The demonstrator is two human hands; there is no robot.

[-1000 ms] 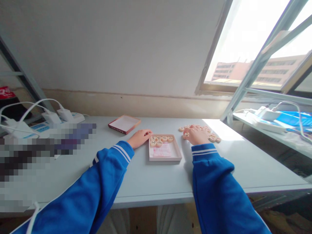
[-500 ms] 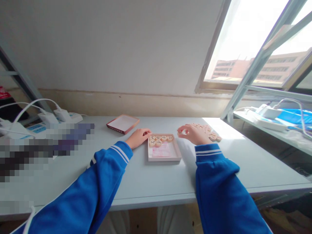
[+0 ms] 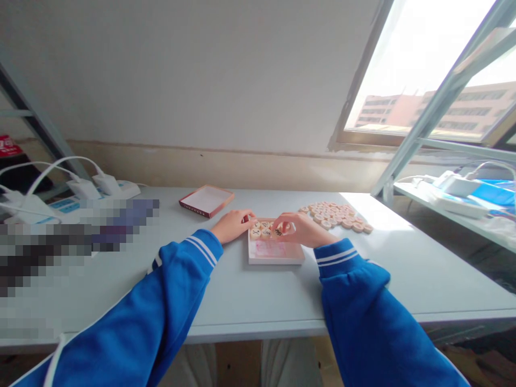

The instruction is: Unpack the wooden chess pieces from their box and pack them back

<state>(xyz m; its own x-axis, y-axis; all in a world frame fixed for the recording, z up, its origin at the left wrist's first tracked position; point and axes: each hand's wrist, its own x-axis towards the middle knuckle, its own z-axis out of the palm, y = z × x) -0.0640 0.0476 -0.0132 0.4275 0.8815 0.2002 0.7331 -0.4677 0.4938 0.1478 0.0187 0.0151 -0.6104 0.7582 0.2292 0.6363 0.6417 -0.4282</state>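
And the right hand [image 3: 300,230] has swung in from the loose pile of wooden pieces [image 3: 336,215] and now sits over the far edge of the shallow box [image 3: 276,251], grip pinched on one round piece [image 3: 278,232] just above the row already lying inside. That reads as another disc joining the row, with plenty left in the pile to the box's right. The left hand [image 3: 233,226] has stayed at the box's far-left corner, fingers curled against its rim; whether it pinches anything, I cannot tell. The markings on the discs are too small to read. The box lid [image 3: 207,200] lies beyond the box on the desk [image 3: 250,295].
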